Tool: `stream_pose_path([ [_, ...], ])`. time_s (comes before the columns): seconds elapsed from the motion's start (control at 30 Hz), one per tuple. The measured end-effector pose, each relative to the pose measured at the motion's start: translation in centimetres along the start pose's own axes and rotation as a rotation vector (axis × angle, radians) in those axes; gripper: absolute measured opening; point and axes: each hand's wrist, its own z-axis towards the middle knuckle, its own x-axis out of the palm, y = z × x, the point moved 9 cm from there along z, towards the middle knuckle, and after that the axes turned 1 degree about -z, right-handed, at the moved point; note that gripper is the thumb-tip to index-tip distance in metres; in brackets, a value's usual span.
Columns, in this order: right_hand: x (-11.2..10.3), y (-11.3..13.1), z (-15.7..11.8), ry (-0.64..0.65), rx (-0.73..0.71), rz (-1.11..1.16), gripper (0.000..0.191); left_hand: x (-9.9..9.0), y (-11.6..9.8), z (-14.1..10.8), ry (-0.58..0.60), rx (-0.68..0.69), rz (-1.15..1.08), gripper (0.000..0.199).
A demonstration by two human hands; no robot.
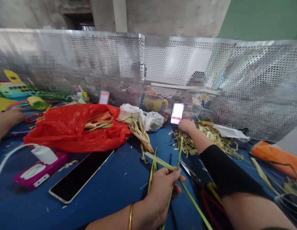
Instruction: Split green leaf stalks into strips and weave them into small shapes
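Observation:
My left hand (pixel 162 185), a gold bangle at its wrist, is closed in a pinch on crossed green leaf strips (pixel 160 160) above the blue table. The strips stick out up, left and down right. My right hand (pixel 187 126) is stretched far forward, a fingertip at the lower part of the lit screen of an upright phone (pixel 177 112); its other fingers are partly hidden. Scissors (pixel 191 172) lie under my right arm. Dried leaf strips (pixel 141 134) lie bundled in front of white plastic bags (pixel 154 120).
A red plastic bag (pixel 59 127) with dried husks, a dark phone (pixel 81 175) and a purple power strip (pixel 40 171) with a white plug lie left. Leaf scraps (pixel 217 140) and an orange packet (pixel 275 156) are right. Perforated metal panels (pixel 110 60) stand behind. Another person's hand (pixel 12 116) is far left.

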Motion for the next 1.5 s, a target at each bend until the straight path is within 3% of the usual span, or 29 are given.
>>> stream_pose_path([
  [0.2,-3.5,-2.5,-3.1,-0.169,0.045,0.075,0.025,0.0,0.0,0.1,0.012,0.033,-0.021,0.016],
  [0.37,-7.8,-9.1,-8.6,-0.367,0.25,0.149,0.044,-0.1,0.1,0.0,0.005,0.01,-0.016,0.016],
  [0.47,-7.5,-12.6,-11.9,-0.357,0.356,0.174,0.043,-0.1,0.0,-0.2,0.015,0.017,-0.006,0.016],
  [0.57,-5.3,-13.8,-14.0,-0.266,0.356,0.19,0.032,0.1,0.1,-0.3,0.031,0.021,0.003,0.016],
  [0.7,-3.0,-12.2,-15.8,-0.207,0.276,0.201,0.028,0.4,0.4,-0.7,0.057,-0.022,0.027,0.013],
  [0.8,-3.1,-9.9,-17.1,-0.26,0.201,0.216,0.031,0.9,0.3,-1.0,0.1,-0.048,0.053,0.017],
  [1.0,-7.1,-4.9,-21.1,-0.44,0.025,0.329,0.027,1.7,0.3,-1.4,0.193,-0.029,0.186,0.02],
  [1.07,-9.0,-2.8,-22.8,-0.52,-0.084,0.524,0.026,2.3,0.6,-1.7,0.25,-0.023,0.268,0.019],
  [1.17,-8.6,0.9,-23.6,-0.346,-0.164,0.669,0.026,3.5,1.3,-2.3,0.358,-0.003,0.424,0.017],
  [1.3,-4.7,4.8,-23.3,0.04,-0.169,0.883,0.03,4.6,2.6,-3.1,0.484,-0.015,0.579,0.013],
  [1.37,-3.9,5.2,-23.0,0.076,-0.155,1.021,0.027,4.5,3.0,-3.3,0.49,-0.036,0.604,0.013],
  [1.5,-4.4,4.3,-22.9,-0.013,-0.112,1.185,0.026,4.2,2.7,-3.1,0.464,-0.02,0.604,0.021],
])
